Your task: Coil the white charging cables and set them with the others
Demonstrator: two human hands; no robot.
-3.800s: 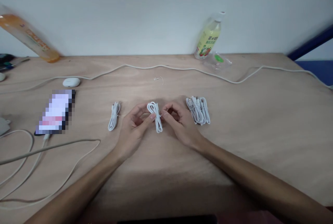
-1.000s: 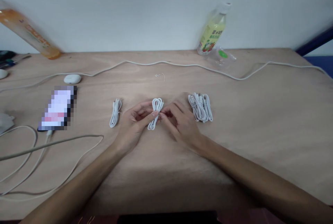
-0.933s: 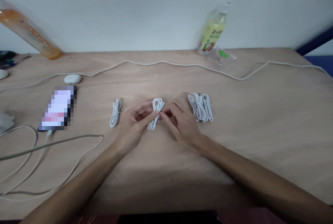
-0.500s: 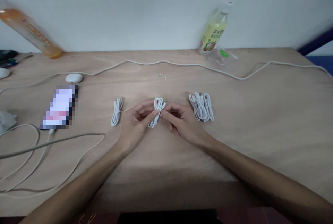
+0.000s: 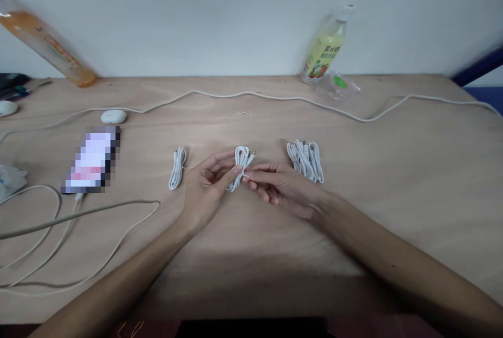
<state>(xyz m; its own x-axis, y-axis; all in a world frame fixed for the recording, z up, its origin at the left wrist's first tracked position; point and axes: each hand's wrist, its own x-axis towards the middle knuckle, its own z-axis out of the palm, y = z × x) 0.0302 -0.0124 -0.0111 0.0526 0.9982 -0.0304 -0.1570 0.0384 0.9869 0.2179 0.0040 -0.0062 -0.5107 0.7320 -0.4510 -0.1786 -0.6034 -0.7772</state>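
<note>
A coiled white cable (image 5: 242,156) is bundled upright in my left hand (image 5: 210,183), whose thumb and fingers close on its middle. The cable's plug ends stick out at the upper right of the coil. My right hand (image 5: 281,183) pinches a thin white twist tie (image 5: 245,175) at the waist of the bundle; its other fingers are curled below. To the left lies one tied cable bundle (image 5: 177,169) on the wooden table (image 5: 251,249). Several more tied white cables (image 5: 306,160) lie together just beyond my right wrist.
Short white tie pieces (image 5: 245,114) lie ahead of my hands. A long white cord (image 5: 243,94) crosses the back. At left are a phone (image 5: 90,160) on a charging cable, a white earbud case (image 5: 113,116) and an orange drink bottle (image 5: 58,52). A yellow-green bottle (image 5: 324,52) stands by crumpled plastic (image 5: 338,86).
My right hand has rolled over, its wrist lower and its fingers now stretched toward the tie. My left hand keeps the cable in nearly the same place.
</note>
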